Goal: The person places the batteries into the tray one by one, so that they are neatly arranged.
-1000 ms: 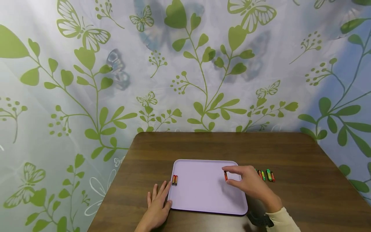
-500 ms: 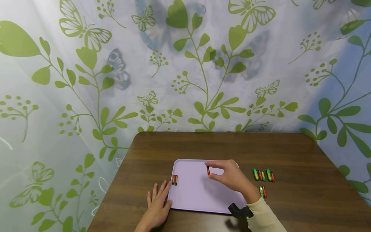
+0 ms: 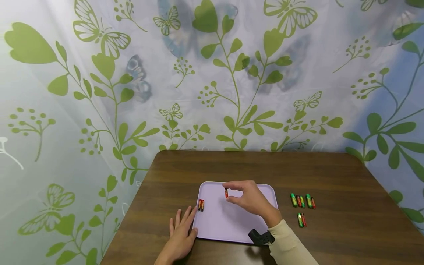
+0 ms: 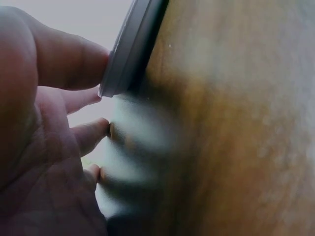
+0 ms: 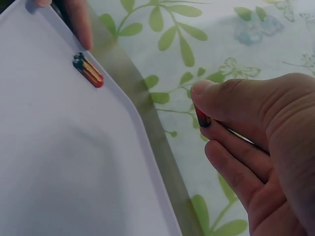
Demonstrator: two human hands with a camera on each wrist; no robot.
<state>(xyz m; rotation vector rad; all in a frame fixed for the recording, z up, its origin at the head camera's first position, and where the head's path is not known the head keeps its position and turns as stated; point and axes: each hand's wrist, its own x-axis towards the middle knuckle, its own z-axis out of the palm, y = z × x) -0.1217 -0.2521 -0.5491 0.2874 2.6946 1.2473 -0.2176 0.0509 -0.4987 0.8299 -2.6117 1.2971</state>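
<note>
My right hand point(image 3: 248, 198) pinches a red and black battery point(image 3: 226, 193) between thumb and fingertips, held above the lilac tray point(image 3: 232, 224). In the right wrist view the same battery point(image 5: 202, 117) pokes out under the thumb. Two red and black batteries point(image 3: 200, 205) lie side by side near the tray's left edge. My left hand point(image 3: 180, 235) lies with fingers spread at the tray's left side, fingertips and thumb right at the rim. The left wrist view has its thumb point(image 4: 74, 59) against the tray rim point(image 4: 130, 49).
Right of the tray, a row of several green and red batteries point(image 3: 303, 201) lies on the brown wooden table point(image 3: 351, 228). A green and a red battery point(image 3: 301, 220) lie nearer the front. A leaf-patterned curtain point(image 3: 212, 110) hangs behind the table.
My right hand has carried the pinched battery leftward across the tray, uncovering the batteries on the right of the table. The left hand stays at the tray's edge.
</note>
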